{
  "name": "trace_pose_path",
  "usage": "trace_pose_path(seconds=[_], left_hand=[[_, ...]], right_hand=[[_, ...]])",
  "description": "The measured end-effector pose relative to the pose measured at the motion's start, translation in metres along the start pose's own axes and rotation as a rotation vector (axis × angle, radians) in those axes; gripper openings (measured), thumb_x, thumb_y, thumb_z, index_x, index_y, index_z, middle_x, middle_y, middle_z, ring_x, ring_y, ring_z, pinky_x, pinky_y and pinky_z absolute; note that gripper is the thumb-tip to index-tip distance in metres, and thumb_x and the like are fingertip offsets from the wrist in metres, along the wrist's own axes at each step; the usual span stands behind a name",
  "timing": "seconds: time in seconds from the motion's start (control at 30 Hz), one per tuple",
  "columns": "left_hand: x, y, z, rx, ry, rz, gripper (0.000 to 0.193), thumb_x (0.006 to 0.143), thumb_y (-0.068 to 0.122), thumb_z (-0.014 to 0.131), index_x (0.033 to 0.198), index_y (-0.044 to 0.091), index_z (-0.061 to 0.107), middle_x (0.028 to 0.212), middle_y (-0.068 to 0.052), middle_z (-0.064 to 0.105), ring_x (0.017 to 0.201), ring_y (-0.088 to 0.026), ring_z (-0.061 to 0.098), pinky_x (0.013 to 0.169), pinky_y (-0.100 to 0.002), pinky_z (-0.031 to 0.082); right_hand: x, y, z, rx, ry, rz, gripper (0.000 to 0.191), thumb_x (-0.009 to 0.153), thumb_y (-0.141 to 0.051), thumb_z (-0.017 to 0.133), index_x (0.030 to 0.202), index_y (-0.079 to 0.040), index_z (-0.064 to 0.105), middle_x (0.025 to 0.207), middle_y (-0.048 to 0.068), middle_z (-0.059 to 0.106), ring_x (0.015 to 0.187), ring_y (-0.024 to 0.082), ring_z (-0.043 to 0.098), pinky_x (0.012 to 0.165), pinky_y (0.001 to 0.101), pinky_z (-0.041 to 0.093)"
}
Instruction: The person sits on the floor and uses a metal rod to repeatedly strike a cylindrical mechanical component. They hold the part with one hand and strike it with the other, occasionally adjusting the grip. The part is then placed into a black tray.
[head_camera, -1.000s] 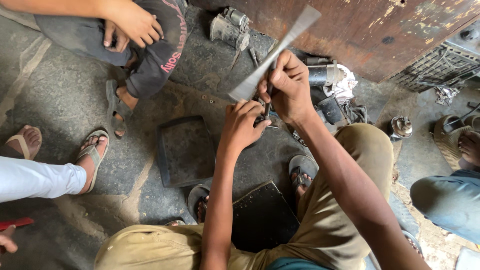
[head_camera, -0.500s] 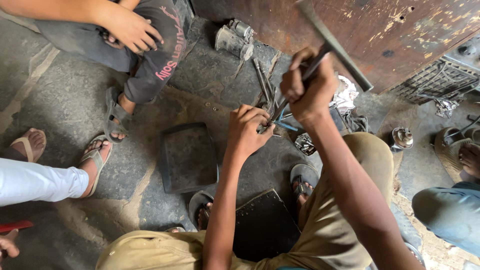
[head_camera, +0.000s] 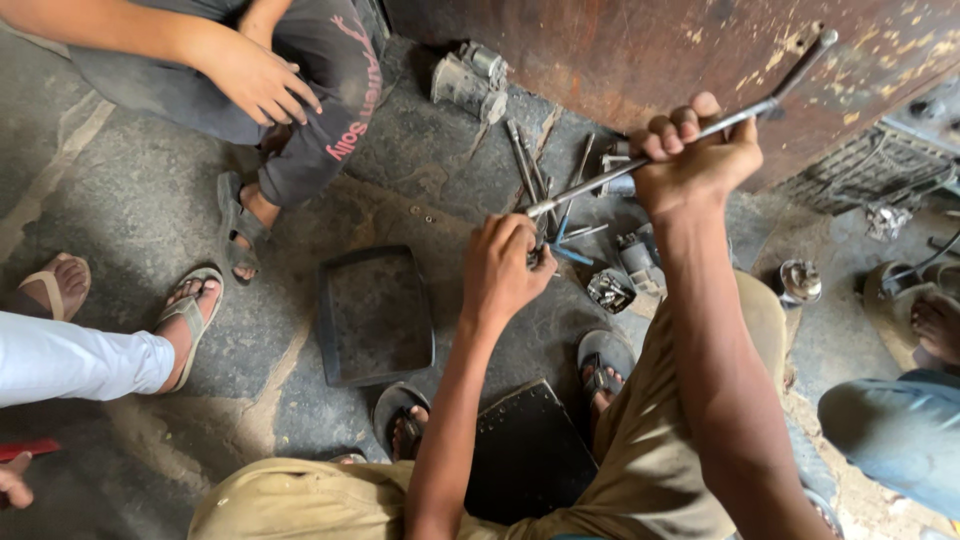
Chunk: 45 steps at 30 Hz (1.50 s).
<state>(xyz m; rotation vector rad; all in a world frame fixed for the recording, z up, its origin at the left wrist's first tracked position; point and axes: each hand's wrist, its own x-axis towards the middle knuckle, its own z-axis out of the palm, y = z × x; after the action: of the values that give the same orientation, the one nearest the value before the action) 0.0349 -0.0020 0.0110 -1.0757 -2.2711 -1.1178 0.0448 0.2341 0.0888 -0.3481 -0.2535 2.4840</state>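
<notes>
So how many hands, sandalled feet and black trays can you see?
Hands: 4, left hand, right hand, another person's hand, one at the edge
Sandalled feet: 6
Black trays: 1, black tray
Total: 11

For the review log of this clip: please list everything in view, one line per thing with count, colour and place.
long metal rod tool: one, grey steel, slanting from centre up to the right
small metal part: one, dark, on the floor at the rod's lower end, mostly hidden
loose rods and wrenches: several, grey, floor above centre
motor housings: two, grey, top centre
flat tray: one, black, floor centre-left
dark board: one, black, bottom centre
rusty metal panel: one, brown, top right
other people's feet in sandals: several, left and right edges
seated person's hand: one, top left
left hand: on the small part
right hand: gripping the rod
</notes>
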Motion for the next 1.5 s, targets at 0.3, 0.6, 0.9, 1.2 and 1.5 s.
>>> trace_pose_path(seconds=[0.3, 0.6, 0.9, 1.2, 1.5], left_hand=[[-0.002, 0.011, 0.007, 0.205, 0.031, 0.050, 0.012, 0.087, 0.010, 0.070, 0.082, 0.003, 0.061, 0.090, -0.011, 0.058, 0.085, -0.030, 0.061, 0.077, -0.045, 0.049], [0.003, 0.023, 0.005, 0.596, 0.040, 0.102, 0.013, 0.086, 0.020, 0.067, 0.082, 0.008, 0.066, 0.102, -0.009, 0.067, 0.081, -0.022, 0.066, 0.056, -0.030, 0.058], [0.008, 0.029, -0.003, 0.544, -0.004, 0.054, 0.027, 0.097, 0.026, 0.069, 0.076, 0.010, 0.065, 0.079, -0.005, 0.063, 0.075, -0.020, 0.067, 0.056, -0.032, 0.055], [0.013, 0.031, -0.003, 0.512, 0.131, 0.027, 0.032, 0.093, 0.026, 0.074, 0.068, 0.010, 0.062, 0.070, -0.006, 0.062, 0.065, -0.022, 0.066, 0.053, -0.035, 0.053], [0.020, 0.044, -0.002, 0.328, 0.119, -0.093, 0.034, 0.102, 0.023, 0.069, 0.071, 0.012, 0.060, 0.067, 0.000, 0.060, 0.048, -0.012, 0.053, 0.043, -0.028, 0.041]], right_hand=[[0.007, -0.029, -0.004, 0.230, 0.095, 0.031, 0.070, 0.098, -0.065, 0.037, 0.088, 0.002, 0.054, 0.063, 0.006, 0.043, 0.053, 0.016, 0.036, 0.046, 0.0310, 0.031], [0.008, -0.036, -0.008, 0.192, 0.064, 0.049, 0.052, 0.097, -0.052, 0.055, 0.089, 0.000, 0.052, 0.065, 0.004, 0.040, 0.055, 0.016, 0.036, 0.049, 0.0307, 0.030], [0.012, -0.038, -0.010, 0.167, 0.058, 0.057, 0.047, 0.096, -0.047, 0.061, 0.087, -0.002, 0.050, 0.065, 0.004, 0.040, 0.056, 0.016, 0.036, 0.049, 0.0302, 0.030], [0.017, -0.033, -0.015, 0.109, 0.051, 0.032, 0.043, 0.095, -0.044, 0.062, 0.084, -0.004, 0.052, 0.064, 0.003, 0.042, 0.055, 0.015, 0.035, 0.048, 0.0299, 0.029], [0.017, -0.030, -0.012, 0.127, 0.060, 0.092, 0.041, 0.095, -0.041, 0.063, 0.083, -0.005, 0.048, 0.065, 0.003, 0.039, 0.058, 0.017, 0.036, 0.051, 0.0306, 0.030]])
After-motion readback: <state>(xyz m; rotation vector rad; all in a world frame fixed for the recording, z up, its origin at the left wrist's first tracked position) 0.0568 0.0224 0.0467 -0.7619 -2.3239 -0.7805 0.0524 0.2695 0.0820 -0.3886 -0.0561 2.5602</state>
